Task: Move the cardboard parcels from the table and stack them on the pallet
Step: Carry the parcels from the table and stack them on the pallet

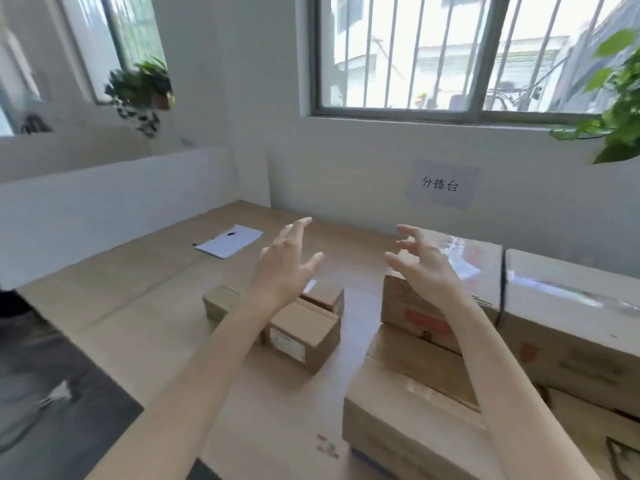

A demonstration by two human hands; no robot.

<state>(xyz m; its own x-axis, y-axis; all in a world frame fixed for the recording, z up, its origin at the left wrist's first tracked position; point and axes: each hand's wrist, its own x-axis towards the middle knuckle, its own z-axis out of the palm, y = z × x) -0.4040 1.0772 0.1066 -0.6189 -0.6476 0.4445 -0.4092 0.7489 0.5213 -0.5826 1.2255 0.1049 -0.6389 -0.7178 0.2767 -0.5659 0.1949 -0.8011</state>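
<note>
Several cardboard parcels stand on the wooden table (pixel 131 306). Three small parcels (pixel 304 337) cluster in the middle. A taller taped parcel (pixel 481 265) stands at the right, with a large parcel (pixel 571 327) beside it and a flat parcel (pixel 408 420) in front. My left hand (pixel 287 261) hovers above the small parcels, fingers spread, holding nothing. My right hand (pixel 422 265) hangs in the air at the left edge of the tall taped parcel, fingers spread and slightly curled, empty. No pallet is in view.
A white sheet of paper (pixel 228 240) lies at the far left of the table. A paper sign (pixel 443 185) is stuck on the wall below the barred window. Plants (pixel 138 88) stand at left and right. Dark floor (pixel 45 393) lies beyond the table's left edge.
</note>
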